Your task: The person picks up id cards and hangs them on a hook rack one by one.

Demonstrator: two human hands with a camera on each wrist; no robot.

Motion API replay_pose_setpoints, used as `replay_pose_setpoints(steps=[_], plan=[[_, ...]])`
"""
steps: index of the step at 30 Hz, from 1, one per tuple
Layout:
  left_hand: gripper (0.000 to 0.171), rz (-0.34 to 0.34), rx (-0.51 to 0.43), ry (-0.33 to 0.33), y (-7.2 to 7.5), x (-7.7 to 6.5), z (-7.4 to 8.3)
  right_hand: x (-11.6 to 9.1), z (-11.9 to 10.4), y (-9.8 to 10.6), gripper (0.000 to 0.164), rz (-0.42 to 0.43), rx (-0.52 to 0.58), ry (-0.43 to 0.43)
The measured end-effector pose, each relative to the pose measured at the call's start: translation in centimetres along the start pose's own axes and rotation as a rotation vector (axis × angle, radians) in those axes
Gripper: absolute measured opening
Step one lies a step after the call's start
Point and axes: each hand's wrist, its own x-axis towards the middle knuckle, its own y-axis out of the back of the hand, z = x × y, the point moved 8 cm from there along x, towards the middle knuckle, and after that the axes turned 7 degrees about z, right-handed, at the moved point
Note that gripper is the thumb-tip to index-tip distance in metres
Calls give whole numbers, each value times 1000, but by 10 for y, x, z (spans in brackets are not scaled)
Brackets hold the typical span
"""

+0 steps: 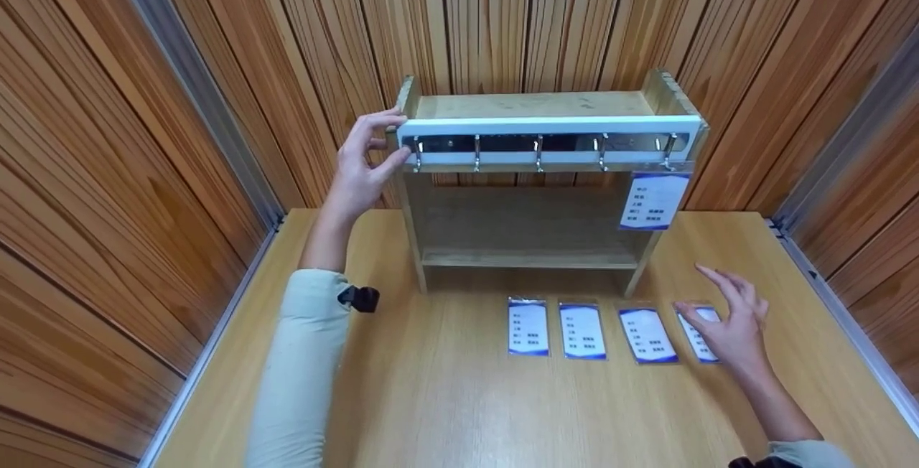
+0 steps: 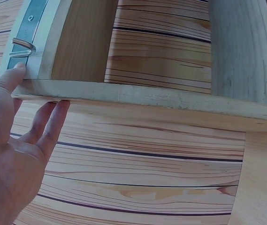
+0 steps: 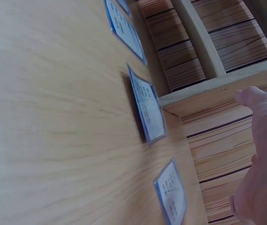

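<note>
My left hand [image 1: 362, 166] grips the left end of a white hook rail [image 1: 502, 123] fixed along the front of a wooden shelf [image 1: 531, 227]. In the left wrist view the thumb lies on the front near a metal hook [image 2: 21, 49], while the fingers press the outer face of the side panel [image 2: 138, 97]. From the rightmost hook hangs a blue-and-white badge card [image 1: 655, 201]. My right hand [image 1: 736, 324], fingers apart and holding nothing, hovers over the rightmost badge card [image 1: 698, 346] on the table, partly hiding it.
Three more badge cards [image 1: 528, 326] lie in a row on the wooden table [image 1: 431, 396], in front of the shelf. Wood-patterned walls [image 1: 488, 23] close in the back and both sides, with metal strips [image 1: 208, 353] along the table's side edges.
</note>
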Motion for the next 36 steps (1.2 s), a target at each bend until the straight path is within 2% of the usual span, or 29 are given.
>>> replay_pose_setpoints(steps=[10, 14, 20, 30, 36], plan=[[38, 27, -3, -1, 0, -3, 8, -13, 21, -8, 73, -45, -34, -66], [38, 8, 4, -5, 2, -2, 6, -15, 30, -11, 74, -70, -49, -88], [36, -14, 13, -6, 2, -2, 2, -18, 41, -15, 77, -117, -132, -155], [38, -5, 18, 12, 2, -1, 2, -23, 49, -20, 85, -142, -150, -178], [39, 7, 9, 2, 0, -1, 2, -25, 56, -22, 88, -148, -177, -239]])
